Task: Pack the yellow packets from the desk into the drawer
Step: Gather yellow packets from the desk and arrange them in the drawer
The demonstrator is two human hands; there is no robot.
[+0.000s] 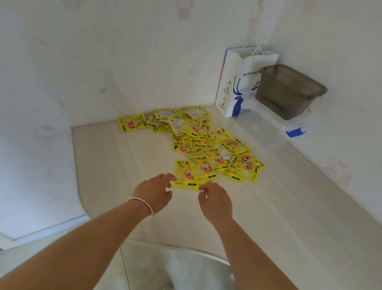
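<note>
— Packets (193, 142) everywhere, yellow ones, strewn in a loose heap over the pale desk (283, 210), running from the far left corner down toward the middle.

— And the hands?

— Both reach in from the near edge. Left hand (154, 191), with a white bangle (142, 205) on the wrist, has its fingers loosely spread, the tips just at the left edge of the nearest packet (187, 179). Right hand (215, 200) is beside it, fingers lightly curled, tips at that same packet's near edge — whether they pinch it or only touch, I can't tell.

— Anything else on the desk?

— At the far right stands a white paper bag (234, 86) with a blue deer print, and just right of it a smoky grey plastic bin (287, 93) sits on a clear lidded box (270, 128) with a blue clip.

— 1 drawer in sight?

— Can't make one out from here.
</note>
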